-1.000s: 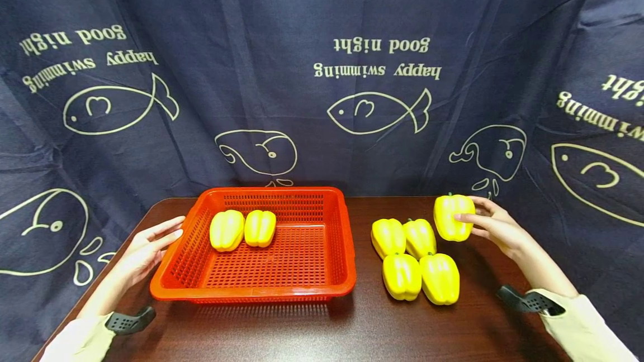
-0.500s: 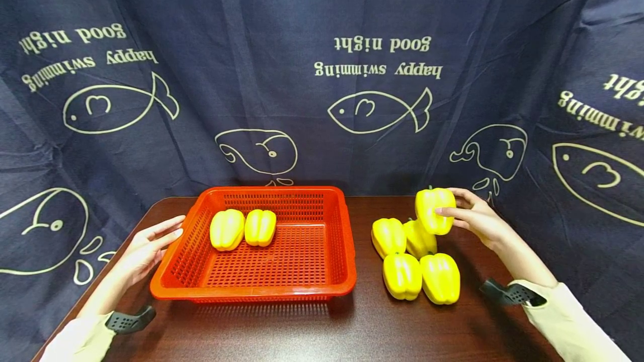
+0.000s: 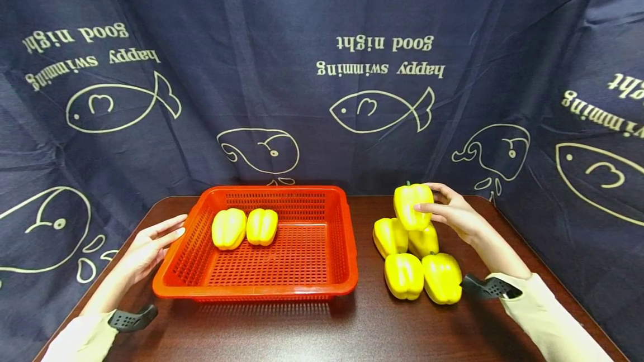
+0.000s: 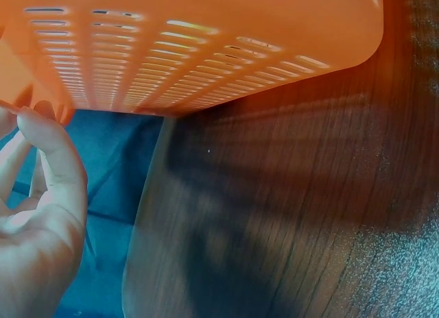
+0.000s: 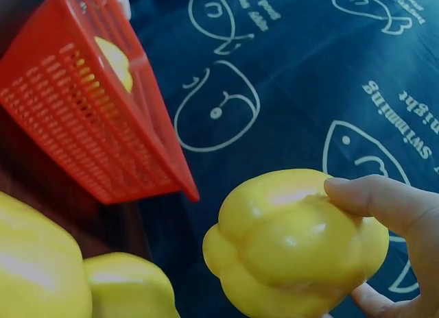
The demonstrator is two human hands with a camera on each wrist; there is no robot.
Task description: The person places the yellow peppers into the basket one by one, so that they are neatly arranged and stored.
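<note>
My right hand grips a yellow bell pepper, thumb on its near face; it is held up over the back of the pepper group. Up close in the right wrist view, the held bell pepper shows its lobed end. My left hand touches the left rim of a red plastic basket with its fingertips and thumb. Two yellow bell peppers lie side by side in the basket's back left part. In the left wrist view, the thumb meets the basket rim.
Right of the basket, several yellow bell peppers stand close together on the dark wooden table; the held one partly hides a back pepper. A dark blue curtain with fish drawings hangs right behind the table's back edge.
My right hand has carried its bell pepper leftward and slightly up, from the right of the group to over its back peppers. The left hand and basket have stayed in place.
</note>
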